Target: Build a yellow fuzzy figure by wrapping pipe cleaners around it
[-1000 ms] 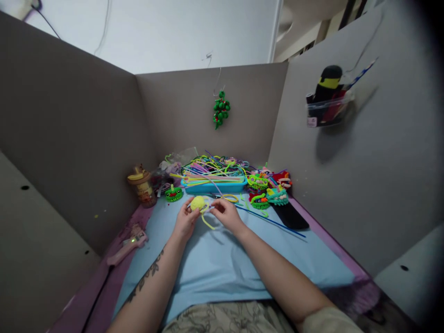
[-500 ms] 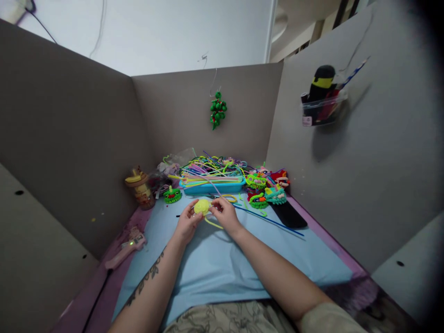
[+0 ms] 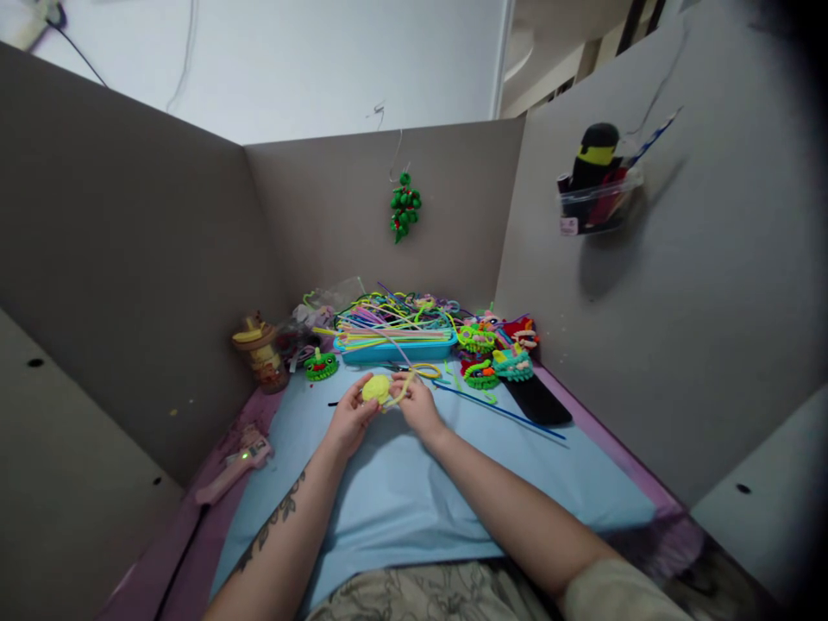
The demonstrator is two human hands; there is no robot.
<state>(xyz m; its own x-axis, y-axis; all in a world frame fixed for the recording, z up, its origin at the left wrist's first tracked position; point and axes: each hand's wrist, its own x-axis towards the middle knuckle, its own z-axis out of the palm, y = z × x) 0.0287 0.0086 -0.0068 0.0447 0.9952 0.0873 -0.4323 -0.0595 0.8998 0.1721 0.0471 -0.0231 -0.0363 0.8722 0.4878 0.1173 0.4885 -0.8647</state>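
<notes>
A yellow coiled piece of pipe cleaner [image 3: 376, 388], roundish and fuzzy, is held above the blue cloth [image 3: 420, 483]. My left hand [image 3: 350, 417] grips its left side, fingers closed on the edge. From its right side a loose yellow pipe cleaner end [image 3: 404, 392] runs up to my right hand [image 3: 419, 405], whose fingers pinch it. Just beyond my hands lie yellow-handled scissors [image 3: 427, 371], partly hidden. A long dark blue pipe cleaner [image 3: 501, 410] stretches off to the right.
A blue tray [image 3: 394, 352] of colourful pipe cleaners stands at the back. Several finished fuzzy heads [image 3: 514, 363] sit right of it, by a black flat object [image 3: 538, 399]. At left are a green head [image 3: 321, 366], a cup [image 3: 264, 358] and a pink glue gun [image 3: 233, 473]. Grey panels surround the table.
The loose yellow end has swung from below my right hand up across its fingers. My left hand keeps the yellow coil in nearly the same place.
</notes>
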